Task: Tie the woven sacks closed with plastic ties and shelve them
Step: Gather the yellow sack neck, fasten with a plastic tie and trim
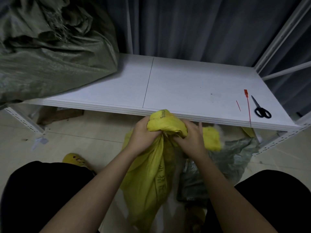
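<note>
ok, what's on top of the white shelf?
On the white shelf: green sack at left, red tie, short red offcut and scissors at right. Anything beneath the sack is hidden.

Place: I judge this a storeroom.
Shelving: white slotted-steel rack with flat white shelf board (176, 84).
Stock: bulky green woven sack (50, 56) on it.
Backdrop: grey pleated curtain (193, 26).
Floor: pale tiles (75, 125).

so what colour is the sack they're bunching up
Yellow, with dark printed lettering down the side of the sack; it shows clearly in the head view.
</note>
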Available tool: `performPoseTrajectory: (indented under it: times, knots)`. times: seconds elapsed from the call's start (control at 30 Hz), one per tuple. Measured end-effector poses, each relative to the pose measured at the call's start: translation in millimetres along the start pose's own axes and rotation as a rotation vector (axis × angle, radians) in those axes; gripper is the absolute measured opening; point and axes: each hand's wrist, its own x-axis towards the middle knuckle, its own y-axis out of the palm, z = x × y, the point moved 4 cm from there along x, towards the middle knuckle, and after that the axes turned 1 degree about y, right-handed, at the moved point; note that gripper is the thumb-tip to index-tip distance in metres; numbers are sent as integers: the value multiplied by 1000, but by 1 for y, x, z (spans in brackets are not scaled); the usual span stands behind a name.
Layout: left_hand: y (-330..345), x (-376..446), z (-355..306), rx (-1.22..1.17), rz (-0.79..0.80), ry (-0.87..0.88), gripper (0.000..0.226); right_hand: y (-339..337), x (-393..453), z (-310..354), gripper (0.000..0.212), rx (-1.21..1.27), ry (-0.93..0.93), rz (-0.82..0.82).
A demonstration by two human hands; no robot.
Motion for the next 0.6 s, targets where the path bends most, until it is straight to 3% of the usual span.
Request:
performPoseTrajectory:
  times: [0.13, 0.27, 0.47, 0.6]
  knots:
    - [0, 4, 1, 81, -29, 22, 28, 28, -19, -5, 34, 388, 162, 97]
    - [2, 9, 5, 184, -15, 30, 26, 50, -23, -14, 36, 328, 212, 163]
    - [3, 15, 4, 132, 58, 2, 39, 70, -22, -28, 67, 206, 205, 309]
    - [-1, 15, 4, 138, 3, -14, 35, 65, -28, -24, 94, 654, 329, 499]
